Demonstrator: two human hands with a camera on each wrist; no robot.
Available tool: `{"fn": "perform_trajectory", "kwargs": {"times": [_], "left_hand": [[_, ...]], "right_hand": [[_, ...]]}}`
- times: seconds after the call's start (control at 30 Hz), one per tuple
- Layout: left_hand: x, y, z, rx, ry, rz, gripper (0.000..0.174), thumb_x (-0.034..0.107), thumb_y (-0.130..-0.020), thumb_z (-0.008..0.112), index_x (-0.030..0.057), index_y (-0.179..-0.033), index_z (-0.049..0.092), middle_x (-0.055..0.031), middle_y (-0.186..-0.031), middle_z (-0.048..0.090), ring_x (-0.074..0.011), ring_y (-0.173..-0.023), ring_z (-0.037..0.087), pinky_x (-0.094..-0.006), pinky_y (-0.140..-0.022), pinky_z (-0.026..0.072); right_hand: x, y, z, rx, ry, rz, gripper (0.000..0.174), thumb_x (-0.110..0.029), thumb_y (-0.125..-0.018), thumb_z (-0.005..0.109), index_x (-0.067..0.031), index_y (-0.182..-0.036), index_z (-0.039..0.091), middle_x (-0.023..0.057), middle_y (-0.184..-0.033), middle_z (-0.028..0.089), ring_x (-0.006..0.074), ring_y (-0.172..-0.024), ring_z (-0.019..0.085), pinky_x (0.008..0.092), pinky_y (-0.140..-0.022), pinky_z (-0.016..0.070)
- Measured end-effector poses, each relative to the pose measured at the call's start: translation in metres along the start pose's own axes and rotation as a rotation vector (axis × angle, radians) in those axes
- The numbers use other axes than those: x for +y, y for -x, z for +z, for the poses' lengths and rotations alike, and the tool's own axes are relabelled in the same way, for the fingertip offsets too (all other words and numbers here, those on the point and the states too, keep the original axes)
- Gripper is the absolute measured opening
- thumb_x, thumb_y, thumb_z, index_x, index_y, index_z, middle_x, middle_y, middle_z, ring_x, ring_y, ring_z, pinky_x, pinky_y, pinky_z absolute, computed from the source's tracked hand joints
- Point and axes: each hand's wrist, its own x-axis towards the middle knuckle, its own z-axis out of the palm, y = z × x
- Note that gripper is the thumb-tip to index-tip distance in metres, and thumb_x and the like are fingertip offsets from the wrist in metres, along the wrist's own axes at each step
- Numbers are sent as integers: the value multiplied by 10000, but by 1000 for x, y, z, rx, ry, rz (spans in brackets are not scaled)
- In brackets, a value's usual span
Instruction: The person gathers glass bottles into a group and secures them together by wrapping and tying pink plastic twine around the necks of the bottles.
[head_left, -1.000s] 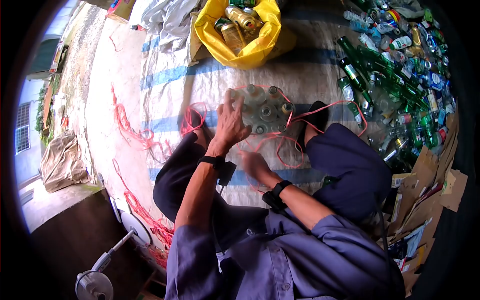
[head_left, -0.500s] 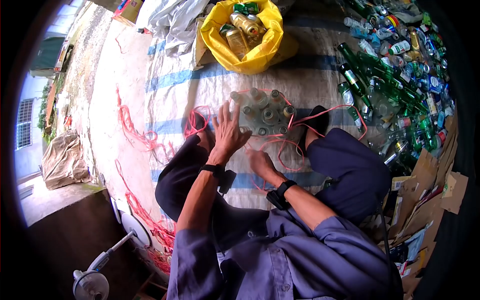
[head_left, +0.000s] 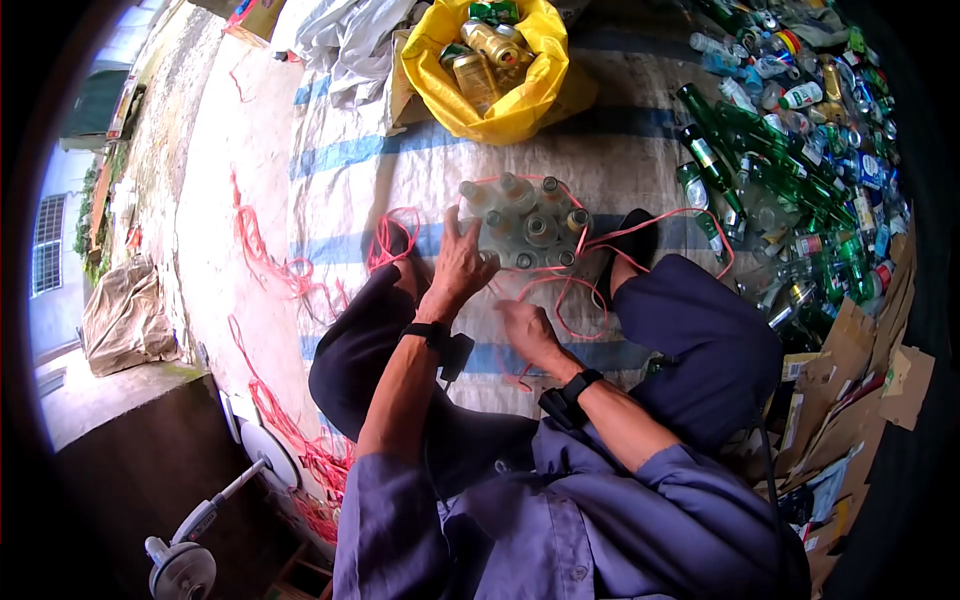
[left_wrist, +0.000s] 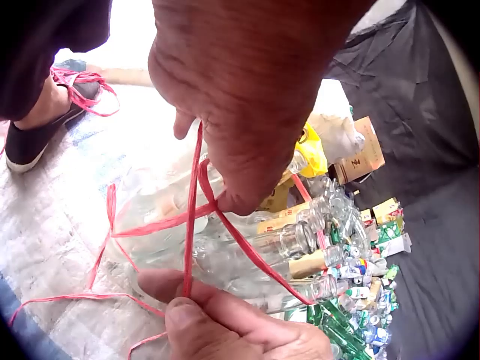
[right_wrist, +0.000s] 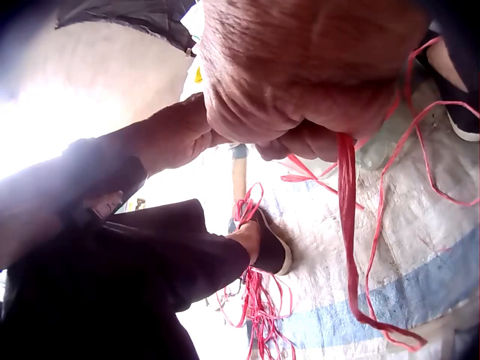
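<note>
Clear glass bottles (head_left: 540,232) stand bunched upright between the feet, with red string (head_left: 566,187) around them. At the bunch's left side is my left hand (head_left: 460,262); in the left wrist view its fingers (left_wrist: 244,180) hold crossing red string (left_wrist: 193,225) against the bottles (left_wrist: 247,251). Just below the bunch, my right hand (head_left: 530,332) pinches a strand between thumb and finger, seen in the left wrist view at its fingers (left_wrist: 217,311). A red strand (right_wrist: 347,217) hangs from under my right hand (right_wrist: 307,75) in the right wrist view. The left fingertips are partly hidden.
A yellow bag (head_left: 545,100) of cans stands beyond the bottles. Green bottles (head_left: 710,160) and mixed cans lie piled at the right, above flattened cardboard (head_left: 848,340). Loose red string (head_left: 255,250) lies at the left, near a fan (head_left: 270,455).
My left hand's spread fingers have drawn closer together beside the bottles. My right hand, blurred at first, has shifted slightly right. The bottles stay in place; the view has tilted a little.
</note>
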Motion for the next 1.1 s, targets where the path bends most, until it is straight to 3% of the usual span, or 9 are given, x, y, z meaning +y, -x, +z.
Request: {"fn": "perform_trajectory", "kwargs": {"times": [0.17,0.57,0.63,0.83,0.93,1.1], "left_hand": [[-2,1,2,22,7,3,720,194,-688,725,-22,-1320,455,-359,-1413,214,-559,-1286,342,-506,-1070,385],[-3,4,4,36,-45,-37,690,252,-710,715,16,-1317,489,-312,-1468,208,-538,-1251,406,-514,-1037,410],[-3,5,3,20,-66,-66,666,263,-716,712,24,-1304,511,-295,-1479,213,-528,-1233,430,-512,-1022,422],[0,7,0,-4,-89,-120,542,272,-723,706,57,-1206,590,-267,-1492,222,-507,-1184,477,-519,-975,451],[1,7,-2,-35,-104,-149,505,281,-719,702,66,-1166,602,-265,-1494,219,-511,-1177,480,-529,-961,458],[-1,10,-2,-3,-34,-120,468,279,-704,701,64,-1108,607,-270,-1489,215,-518,-1173,473,-537,-954,458]], "right_hand": [[5,1,-3,48,-20,-69,216,-98,-919,501,13,-976,677,269,-698,586,340,-610,637,401,-572,469],[-11,-5,-30,3,70,74,240,-137,-903,497,-8,-993,677,261,-755,626,411,-741,652,448,-624,489],[-11,-8,-36,37,213,16,209,-184,-922,512,-49,-944,670,240,-788,635,443,-787,636,456,-628,493],[-17,-18,-52,17,411,-52,197,-197,-931,540,-36,-837,605,250,-760,612,471,-769,610,519,-597,460],[-17,-26,-56,74,432,-193,213,-192,-931,555,-23,-802,565,253,-736,602,471,-748,606,527,-593,458],[-21,-34,-61,88,538,-202,189,-135,-923,503,-21,-789,573,251,-689,619,440,-659,635,540,-571,480]]}}
